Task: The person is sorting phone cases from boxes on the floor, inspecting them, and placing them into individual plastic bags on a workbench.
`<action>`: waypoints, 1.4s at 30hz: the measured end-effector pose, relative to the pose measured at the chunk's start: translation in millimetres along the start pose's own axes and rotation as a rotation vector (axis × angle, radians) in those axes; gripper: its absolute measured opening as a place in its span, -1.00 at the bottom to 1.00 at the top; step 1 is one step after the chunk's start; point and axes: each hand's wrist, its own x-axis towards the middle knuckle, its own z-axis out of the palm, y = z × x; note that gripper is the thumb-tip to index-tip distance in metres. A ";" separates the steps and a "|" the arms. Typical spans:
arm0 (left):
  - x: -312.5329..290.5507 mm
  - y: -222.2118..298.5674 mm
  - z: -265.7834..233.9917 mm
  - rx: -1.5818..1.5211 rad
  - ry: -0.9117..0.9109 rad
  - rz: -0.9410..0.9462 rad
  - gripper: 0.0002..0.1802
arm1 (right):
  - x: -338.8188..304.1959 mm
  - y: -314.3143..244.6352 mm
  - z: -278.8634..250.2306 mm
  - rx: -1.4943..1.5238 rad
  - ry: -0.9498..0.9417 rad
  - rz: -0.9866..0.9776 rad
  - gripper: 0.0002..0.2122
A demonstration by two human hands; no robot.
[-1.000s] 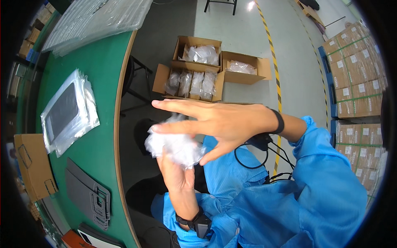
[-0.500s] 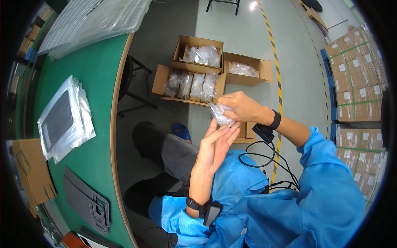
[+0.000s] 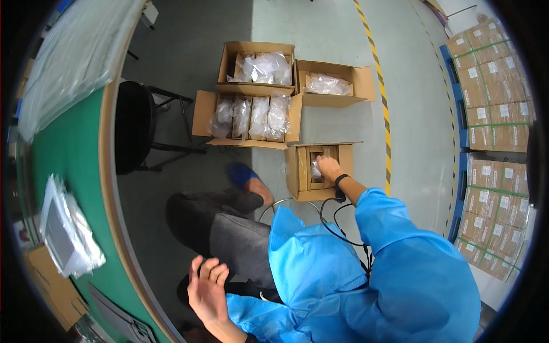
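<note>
My right hand (image 3: 329, 167) reaches down into an open cardboard box (image 3: 293, 171) on the floor. Its fingers are closed on a small clear plastic bag (image 3: 315, 170), whose contents I cannot make out. Cardboard dividers line the inside of that box. My left hand (image 3: 209, 288) is raised near the table edge with its fingers apart and slightly curled, holding nothing. Ahead of the box, another carton (image 3: 293, 117) has bagged items (image 3: 259, 116) standing in a row between dividers.
Two more open cartons, one at the back (image 3: 227, 57) and one to the right (image 3: 366, 83), hold clear bags. A black stool (image 3: 134, 123) stands by the green table (image 3: 74, 137), which bears bagged flat panels (image 3: 68, 240). Stacked cartons (image 3: 494, 108) stand at far right.
My right hand has moved down into the near box with the plastic bag. My left hand has let go of the bag and swung back to the left. The view has shifted.
</note>
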 end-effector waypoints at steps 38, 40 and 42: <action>-122.2 34.6 20.3 0.621 -0.359 0.303 -0.63 | -44.8 -135.6 -288.7 0.575 0.018 -0.594 -0.79; -151.8 45.7 19.6 0.661 -0.306 0.385 -0.67 | -84.2 -192.4 -359.7 0.517 0.066 -0.793 -0.83; -175.2 49.4 18.0 0.735 -0.015 0.543 -0.78 | -124.7 -243.1 -406.2 0.485 0.092 -0.982 -0.88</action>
